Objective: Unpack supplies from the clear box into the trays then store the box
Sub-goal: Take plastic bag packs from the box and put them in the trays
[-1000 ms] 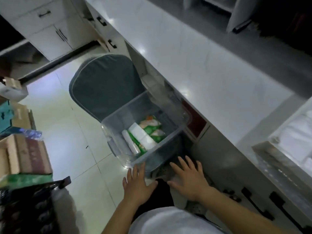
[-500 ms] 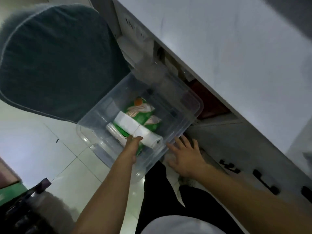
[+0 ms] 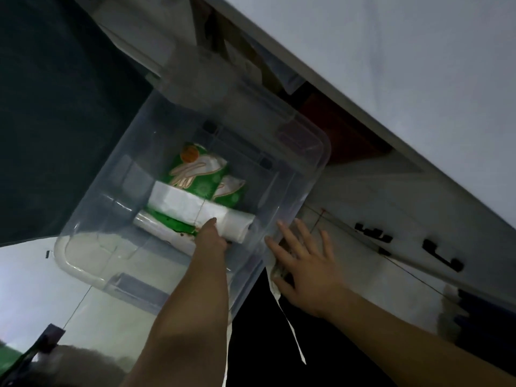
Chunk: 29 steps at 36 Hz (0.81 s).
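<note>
Left hand (image 3: 213,237) reaches into the clear box (image 3: 307,174) on the floor, gripping the white roll (image 3: 195,209) atop the green packs (image 3: 201,174); right hand (image 3: 304,261) splayed flat, holding nothing; risk: roll unwinding or slipping when lifted.

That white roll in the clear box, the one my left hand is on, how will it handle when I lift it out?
The white roll looks like rolled thin plastic film, so probably light and squashy. Its glossy surface may be slippery. Lying on its side, it could roll if set down loose. The left hand is at its near end.
</note>
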Available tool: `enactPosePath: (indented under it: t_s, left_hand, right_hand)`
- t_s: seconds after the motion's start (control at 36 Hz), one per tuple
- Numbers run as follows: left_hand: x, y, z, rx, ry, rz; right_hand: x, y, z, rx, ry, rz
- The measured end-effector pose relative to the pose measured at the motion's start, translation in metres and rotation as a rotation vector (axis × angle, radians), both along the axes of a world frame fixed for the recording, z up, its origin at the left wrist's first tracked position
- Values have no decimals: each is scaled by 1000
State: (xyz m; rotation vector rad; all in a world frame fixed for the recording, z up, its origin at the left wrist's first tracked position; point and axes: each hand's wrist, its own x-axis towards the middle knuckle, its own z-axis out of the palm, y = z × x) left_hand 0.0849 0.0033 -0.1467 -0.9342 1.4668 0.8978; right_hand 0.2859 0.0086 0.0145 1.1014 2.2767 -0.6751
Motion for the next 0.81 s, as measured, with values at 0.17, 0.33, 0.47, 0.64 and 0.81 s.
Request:
enactPosePath:
  t_s: [0.17,0.33,0.47,0.64,0.81]
  left_hand:
    - [-3,5,-1,70,-63,52]
    - [-10,1,29,160,-116,67]
    - [-15,-13,77,277,-9,-19]
    - [-17,-28,160,506,90,-182]
    - [-10,-19,281,831,238,-501]
  right_hand:
    - [-1,5,-2,-34,-11,11]
    - [-8,16,10,-65,-76,43]
    - [-18,27,43,-76,39,-72]
    - [-21,54,113,-137,259,-315]
    - [-5,83,204,-246,586,-513]
